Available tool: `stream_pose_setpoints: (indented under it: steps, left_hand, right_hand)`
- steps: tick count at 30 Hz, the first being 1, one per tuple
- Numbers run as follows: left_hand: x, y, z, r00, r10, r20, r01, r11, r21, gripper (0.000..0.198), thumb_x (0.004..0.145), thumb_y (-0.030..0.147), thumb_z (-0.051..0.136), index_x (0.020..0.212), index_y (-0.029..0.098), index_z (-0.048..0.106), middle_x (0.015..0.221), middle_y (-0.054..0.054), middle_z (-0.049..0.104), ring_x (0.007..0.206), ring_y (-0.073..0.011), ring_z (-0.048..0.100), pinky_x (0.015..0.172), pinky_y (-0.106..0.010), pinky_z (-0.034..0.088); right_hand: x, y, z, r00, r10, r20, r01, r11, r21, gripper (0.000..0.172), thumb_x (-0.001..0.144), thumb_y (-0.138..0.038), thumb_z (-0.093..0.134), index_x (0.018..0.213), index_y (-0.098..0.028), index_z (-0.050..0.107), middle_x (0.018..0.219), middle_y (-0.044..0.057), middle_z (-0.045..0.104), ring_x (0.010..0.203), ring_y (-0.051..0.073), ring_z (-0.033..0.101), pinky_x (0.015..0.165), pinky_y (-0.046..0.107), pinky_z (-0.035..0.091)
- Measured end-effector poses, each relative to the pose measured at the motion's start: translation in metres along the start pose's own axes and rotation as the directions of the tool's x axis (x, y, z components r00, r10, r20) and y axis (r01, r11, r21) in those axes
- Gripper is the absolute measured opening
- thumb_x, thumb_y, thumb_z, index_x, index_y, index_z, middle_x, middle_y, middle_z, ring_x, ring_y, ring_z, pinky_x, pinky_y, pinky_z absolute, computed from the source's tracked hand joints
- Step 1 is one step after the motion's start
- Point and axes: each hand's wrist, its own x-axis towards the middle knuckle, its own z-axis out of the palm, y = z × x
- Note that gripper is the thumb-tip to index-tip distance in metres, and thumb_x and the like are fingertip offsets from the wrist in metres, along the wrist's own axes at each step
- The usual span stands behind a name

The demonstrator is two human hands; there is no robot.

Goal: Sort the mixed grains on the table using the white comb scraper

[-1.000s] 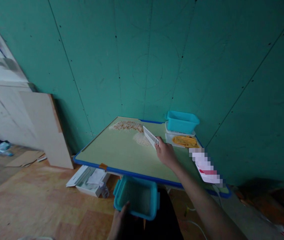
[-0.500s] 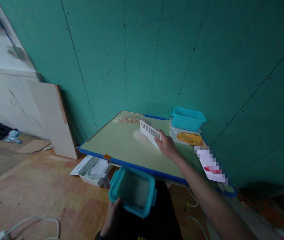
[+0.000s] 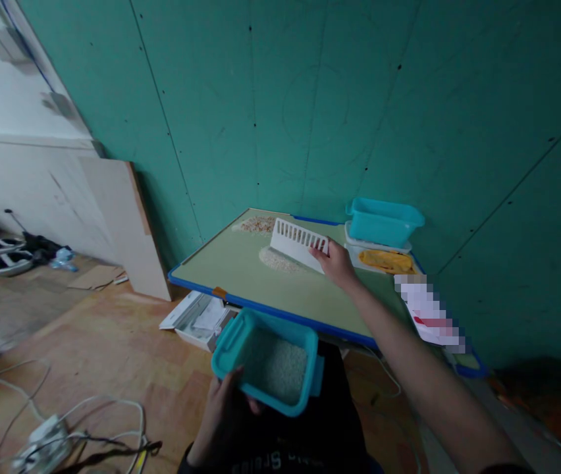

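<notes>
My left hand (image 3: 228, 401) grips the near-left rim of a teal plastic bin (image 3: 316, 368), which holds pale grains (image 3: 280, 368) and sits low in front of the table edge. In my right hand (image 3: 334, 260) is a white slotted plastic scraper (image 3: 293, 247), held by its right end. Its long lower edge stands on the tabletop (image 3: 221, 266), just behind a pile of pale grains (image 3: 278, 260). Farther back lies a second pile of mixed white and reddish-brown grains (image 3: 258, 224), partly behind the scraper.
At the table's right stand another teal bin (image 3: 384, 222) and a yellow cloth (image 3: 386, 261). A pale, partly blurred flat item (image 3: 426, 309) lies near the right edge. Beneath the table is an open white box (image 3: 199, 326). Cables and a power strip (image 3: 48, 441) lie on the floor at left.
The scraper has swung to a flatter angle across the table, behind the near grain pile. The view has shifted slightly. Both hands keep their holds.
</notes>
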Motion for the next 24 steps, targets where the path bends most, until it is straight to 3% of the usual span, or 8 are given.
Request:
stream_pose_setpoints:
  steps: [2, 6, 8, 10, 17, 21, 24]
  left_hand:
    - [-0.002, 0.005, -0.003, 1.0, -0.005, 0.023, 0.004, 0.999, 0.041, 0.058, 0.079, 0.062, 0.076, 0.04, 0.025, 0.054, 0.033, -0.006, 0.054, 0.035, -0.0187, 0.055, 0.043, -0.03, 0.05]
    - [-0.011, 0.022, -0.004, 1.0, -0.024, 0.015, 0.021, 0.983, 0.185, 0.062, 0.087, 0.062, 0.07, 0.04, 0.021, 0.062, 0.028, -0.003, 0.043, 0.031, -0.0127, 0.046, 0.037, -0.023, 0.036]
    - [-0.018, 0.031, -0.002, 0.999, -0.011, 0.036, 0.002, 0.97, 0.243, 0.065, 0.089, 0.063, 0.066, 0.042, 0.019, 0.066, 0.028, -0.001, 0.039, 0.031, -0.0109, 0.042, 0.038, -0.022, 0.036]
    - [-0.025, 0.039, 0.001, 0.999, 0.019, 0.044, -0.029, 0.971, 0.237, 0.063, 0.089, 0.064, 0.067, 0.044, 0.018, 0.067, 0.032, -0.003, 0.048, 0.03, -0.0093, 0.04, 0.038, -0.022, 0.035]
    - [-0.033, 0.043, 0.007, 0.999, 0.022, 0.034, -0.027, 0.988, 0.155, 0.058, 0.084, 0.053, 0.071, 0.036, 0.023, 0.059, 0.033, -0.007, 0.056, 0.03, -0.0147, 0.053, 0.043, -0.026, 0.042]
    - [-0.036, 0.047, 0.007, 0.997, 0.059, 0.046, -0.065, 0.985, 0.16, 0.061, 0.089, 0.05, 0.066, 0.034, 0.024, 0.058, 0.034, -0.009, 0.056, 0.035, -0.016, 0.054, 0.048, -0.029, 0.046]
    - [-0.037, 0.049, 0.006, 0.999, 0.048, -0.003, -0.047, 0.986, 0.16, 0.058, 0.086, 0.051, 0.073, 0.039, 0.025, 0.053, 0.032, -0.004, 0.051, 0.031, -0.0136, 0.047, 0.041, -0.025, 0.038]
  right_hand:
    - [0.002, 0.007, -0.006, 1.0, 0.005, -0.029, -0.001, 0.992, 0.126, 0.021, 0.09, -0.036, 0.073, 0.097, -0.017, 0.077, 0.095, 0.01, 0.085, 0.089, 0.026, 0.077, 0.078, 0.032, 0.057]
    - [0.008, 0.019, -0.011, 0.998, 0.063, 0.005, -0.061, 0.952, 0.301, 0.023, 0.081, -0.037, 0.08, 0.091, -0.016, 0.079, 0.092, 0.009, 0.085, 0.087, 0.026, 0.077, 0.078, 0.034, 0.059]
    - [0.01, 0.023, -0.009, 0.996, 0.072, 0.052, -0.085, 0.939, 0.335, 0.025, 0.078, -0.04, 0.083, 0.088, -0.017, 0.08, 0.089, 0.007, 0.085, 0.083, 0.024, 0.076, 0.075, 0.033, 0.059]
    - [0.011, 0.025, -0.004, 0.994, 0.066, 0.087, -0.092, 0.935, 0.343, 0.028, 0.077, -0.043, 0.085, 0.085, -0.017, 0.08, 0.084, 0.005, 0.083, 0.078, 0.023, 0.074, 0.072, 0.032, 0.059]
    - [0.01, 0.025, 0.005, 0.996, 0.028, 0.089, -0.057, 0.936, 0.347, 0.033, 0.078, -0.048, 0.085, 0.087, -0.017, 0.081, 0.086, 0.006, 0.083, 0.08, 0.023, 0.074, 0.073, 0.032, 0.059]
    - [0.008, 0.019, 0.014, 0.994, 0.02, 0.111, -0.062, 0.92, 0.387, 0.032, 0.077, -0.047, 0.084, 0.086, -0.016, 0.081, 0.087, 0.006, 0.083, 0.082, 0.023, 0.074, 0.079, 0.035, 0.059]
    - [0.006, 0.015, 0.021, 0.991, 0.005, 0.132, -0.059, 0.909, 0.413, 0.03, 0.078, -0.045, 0.085, 0.089, -0.017, 0.082, 0.092, 0.007, 0.085, 0.088, 0.025, 0.076, 0.082, 0.036, 0.06]
